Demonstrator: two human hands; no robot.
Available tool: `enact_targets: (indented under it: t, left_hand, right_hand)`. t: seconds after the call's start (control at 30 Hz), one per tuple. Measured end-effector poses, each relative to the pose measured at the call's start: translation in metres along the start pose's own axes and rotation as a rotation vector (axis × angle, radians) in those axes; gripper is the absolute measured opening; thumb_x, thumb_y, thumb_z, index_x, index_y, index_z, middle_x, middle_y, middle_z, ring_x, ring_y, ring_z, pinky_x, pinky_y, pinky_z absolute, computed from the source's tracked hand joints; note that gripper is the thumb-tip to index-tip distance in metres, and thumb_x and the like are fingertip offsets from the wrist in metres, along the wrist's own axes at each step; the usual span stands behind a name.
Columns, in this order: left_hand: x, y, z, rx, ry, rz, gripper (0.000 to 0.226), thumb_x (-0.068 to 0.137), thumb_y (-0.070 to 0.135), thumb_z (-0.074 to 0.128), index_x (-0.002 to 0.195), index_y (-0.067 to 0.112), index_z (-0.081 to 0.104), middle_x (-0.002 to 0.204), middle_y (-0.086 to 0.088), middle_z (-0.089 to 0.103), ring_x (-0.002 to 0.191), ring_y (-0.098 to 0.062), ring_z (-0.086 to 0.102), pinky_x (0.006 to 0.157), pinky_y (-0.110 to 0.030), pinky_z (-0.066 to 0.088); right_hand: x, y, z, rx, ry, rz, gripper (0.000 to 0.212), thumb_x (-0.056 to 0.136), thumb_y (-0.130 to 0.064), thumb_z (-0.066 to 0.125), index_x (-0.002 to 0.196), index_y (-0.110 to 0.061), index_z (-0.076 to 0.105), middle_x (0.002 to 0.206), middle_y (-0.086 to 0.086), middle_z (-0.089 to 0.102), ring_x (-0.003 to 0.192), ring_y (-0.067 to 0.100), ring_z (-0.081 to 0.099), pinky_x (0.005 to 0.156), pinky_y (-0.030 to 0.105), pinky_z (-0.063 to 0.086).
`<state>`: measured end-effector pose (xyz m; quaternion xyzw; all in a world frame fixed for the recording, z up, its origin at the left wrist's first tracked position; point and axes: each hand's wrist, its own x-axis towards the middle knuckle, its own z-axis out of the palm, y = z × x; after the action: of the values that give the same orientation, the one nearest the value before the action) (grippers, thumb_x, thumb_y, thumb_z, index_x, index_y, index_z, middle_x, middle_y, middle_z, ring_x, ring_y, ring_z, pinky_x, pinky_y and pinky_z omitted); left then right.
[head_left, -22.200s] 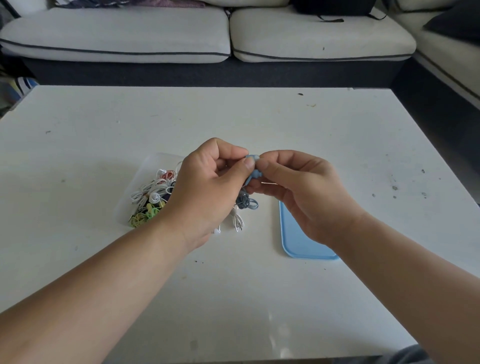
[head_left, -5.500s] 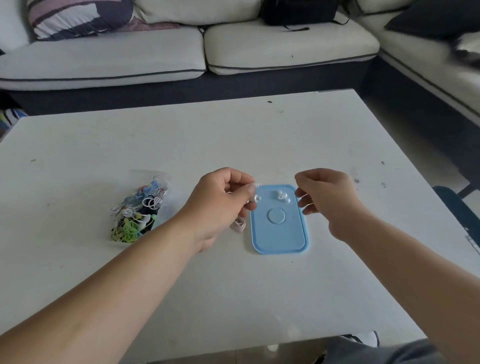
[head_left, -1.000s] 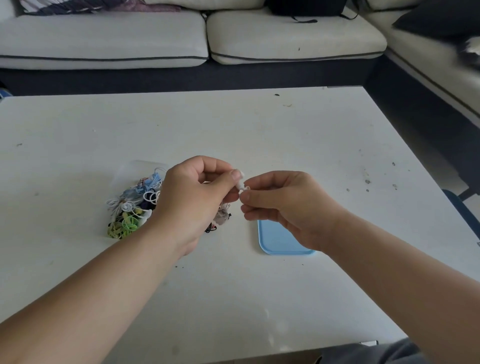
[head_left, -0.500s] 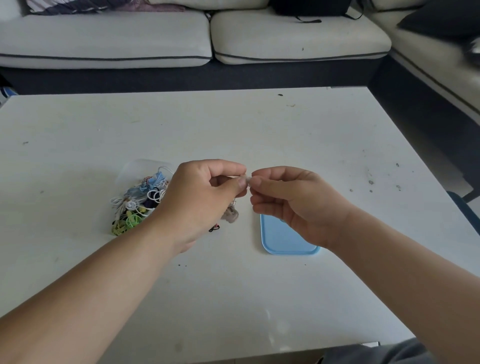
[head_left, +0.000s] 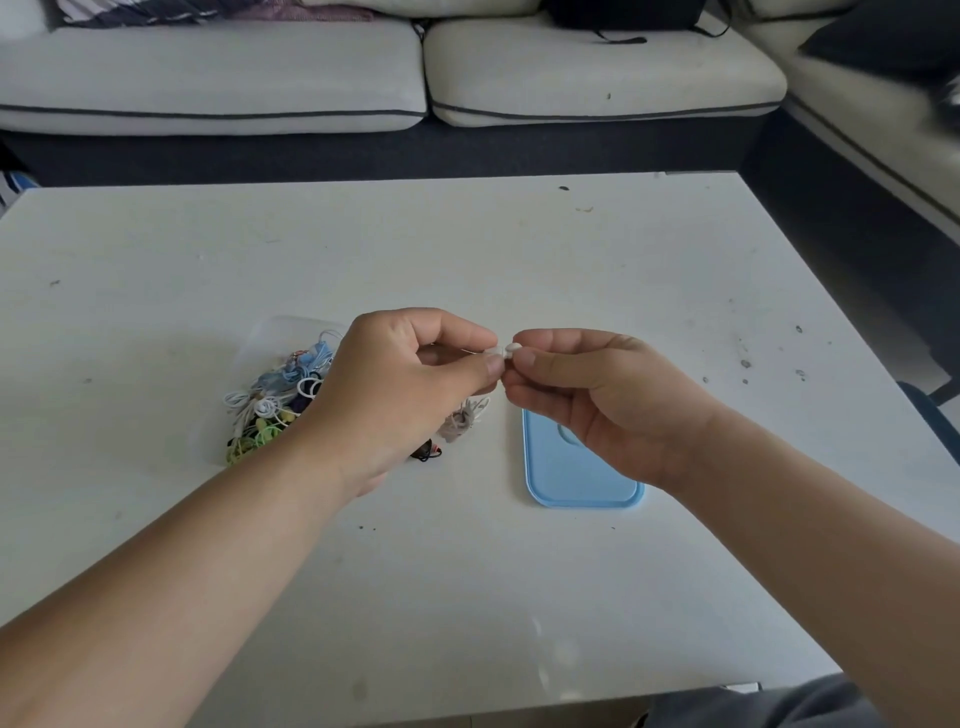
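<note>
Both hands meet above the middle of the white table (head_left: 467, 571). My left hand (head_left: 400, 384) and my right hand (head_left: 597, 395) pinch a small white piece (head_left: 503, 351) between thumb and forefinger tips. Its shape is mostly hidden by the fingers. Under my right hand lies a light blue lid (head_left: 576, 467), flat on the table. A clear container (head_left: 270, 332) with a heap of coloured small loops (head_left: 275, 400) sits left of my left hand. A pale beige bundle (head_left: 462, 418) and a tiny black one (head_left: 426, 452) lie between the heap and the lid.
A white sofa (head_left: 363, 78) with dark piping runs along the far side of the table and turns down the right side. Dark specks mark the table near its right edge (head_left: 748, 364).
The hands stay together pinching the small white piece; over the last second they shifted slightly right and up in view. Several seconds ago they were apart over the lid.
</note>
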<state>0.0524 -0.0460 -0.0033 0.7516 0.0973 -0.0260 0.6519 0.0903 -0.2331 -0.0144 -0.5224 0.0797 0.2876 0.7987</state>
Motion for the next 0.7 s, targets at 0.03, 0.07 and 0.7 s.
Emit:
enact_targets:
  t: [0.03, 0.07, 0.7]
  left_hand:
    - [-0.0003, 0.0003, -0.0002, 0.006, 0.000, 0.003, 0.015, 0.084, 0.008, 0.083, 0.097, 0.013, 0.078, 0.087, -0.006, 0.081, 0.085, -0.022, 0.079, 0.094, -0.044, 0.061]
    - [-0.0007, 0.0005, -0.0005, 0.015, 0.002, 0.007, 0.015, 0.084, 0.010, 0.084, 0.097, 0.014, 0.078, 0.086, -0.005, 0.081, 0.084, -0.021, 0.079, 0.093, -0.045, 0.061]
    - [-0.0001, -0.0011, -0.0019, 0.033, 0.008, 0.041, 0.012, 0.086, 0.013, 0.083, 0.095, 0.017, 0.078, 0.083, -0.004, 0.080, 0.082, -0.020, 0.079, 0.092, -0.048, 0.061]
  right_hand:
    - [0.0002, 0.0001, -0.0005, -0.009, -0.001, -0.001, 0.021, 0.085, 0.006, 0.070, 0.106, 0.005, 0.070, 0.091, 0.017, 0.072, 0.081, 0.024, 0.074, 0.074, 0.028, 0.061]
    - [0.0004, 0.0003, -0.0003, -0.020, -0.008, -0.002, 0.021, 0.084, 0.005, 0.071, 0.105, 0.005, 0.071, 0.090, 0.016, 0.072, 0.080, 0.023, 0.074, 0.074, 0.028, 0.061]
    - [0.0029, 0.0020, -0.0007, -0.002, -0.096, 0.008, 0.014, 0.095, -0.001, 0.063, 0.108, 0.004, 0.066, 0.091, 0.014, 0.071, 0.083, 0.020, 0.072, 0.077, 0.026, 0.060]
